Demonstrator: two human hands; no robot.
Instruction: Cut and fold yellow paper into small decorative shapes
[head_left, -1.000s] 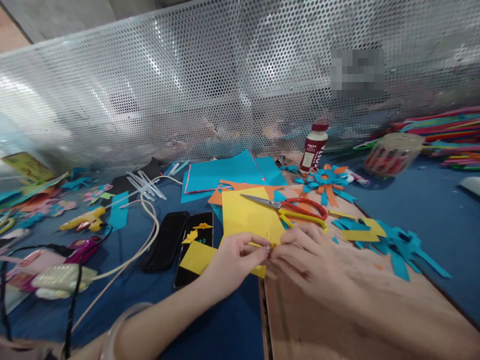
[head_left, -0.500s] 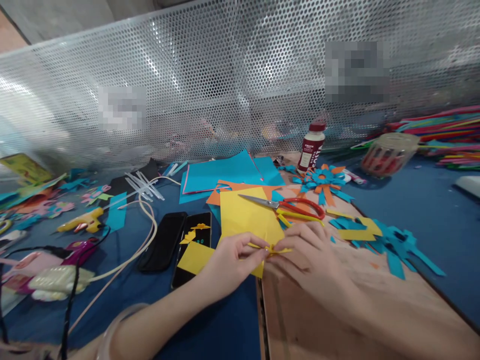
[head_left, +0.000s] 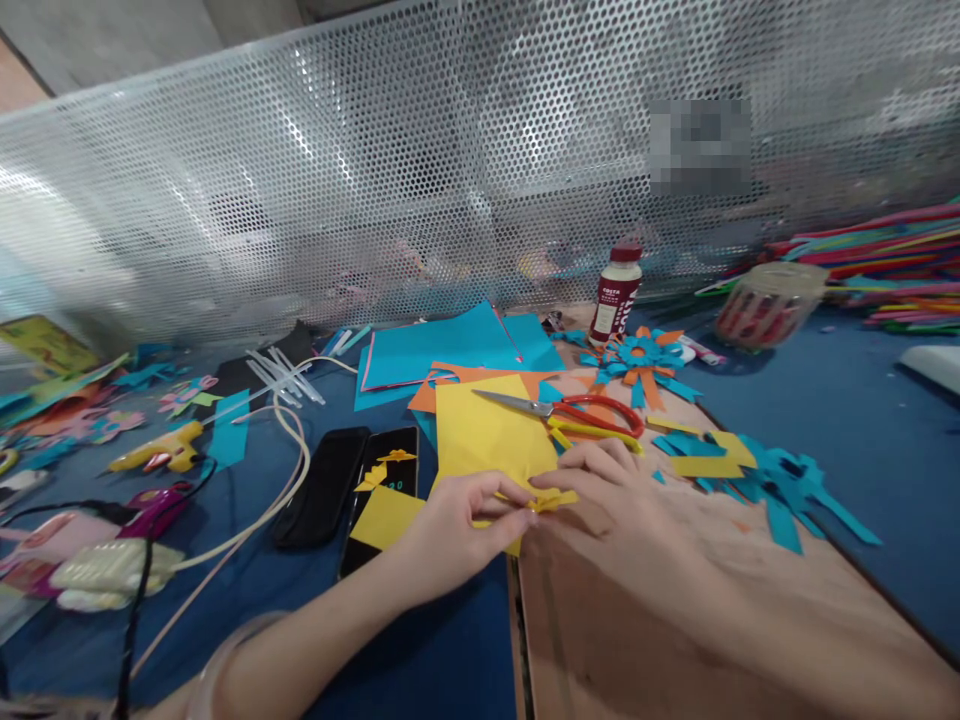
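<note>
My left hand (head_left: 457, 520) and my right hand (head_left: 607, 495) meet at the middle of the table, both pinching a small folded yellow paper piece (head_left: 551, 499). It hovers just over the near edge of a yellow paper sheet (head_left: 487, 430). Red-handled scissors (head_left: 570, 408) lie shut on that sheet, just beyond my fingers. A brown board (head_left: 675, 620) lies under my right forearm.
Two dark phones (head_left: 352, 480) lie left of the yellow sheet. A yellow glue gun (head_left: 161, 452) and cables sit at the left. Teal sheets (head_left: 450, 345), a teal-orange paper flower (head_left: 641, 360), a bottle (head_left: 616, 293), teal scraps (head_left: 780, 480) and a perforated metal screen (head_left: 450, 170) surround them.
Both hands stay pinched on the yellow piece, working it slightly; the piece now shows more spread between my fingertips. The view has shifted a little.
</note>
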